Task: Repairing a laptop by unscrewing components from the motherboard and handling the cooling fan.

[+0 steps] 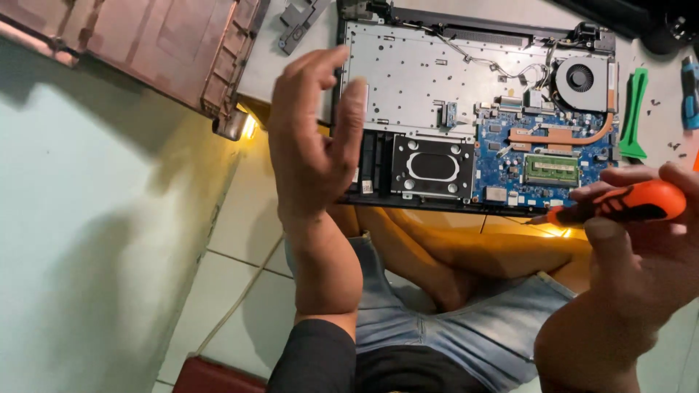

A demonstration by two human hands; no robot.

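Above one opened laptop (466,124), two hands: left hand (309,138) fingers apart (empty), right hand (641,240) clamped on one orange screwdriver (619,204).

Our left hand (313,142) is raised with its palm turned inward, its 4 fingers held loosely together and slightly curled, the thumb (351,124) standing apart and pointing up. Its forearm rises from a dark sleeve at the lower edge of the view. Our right hand (641,240) sits at the right edge, fingers and thumb curled closed in a grip, wrist bent, forearm bare. Our 2 hands are well apart.
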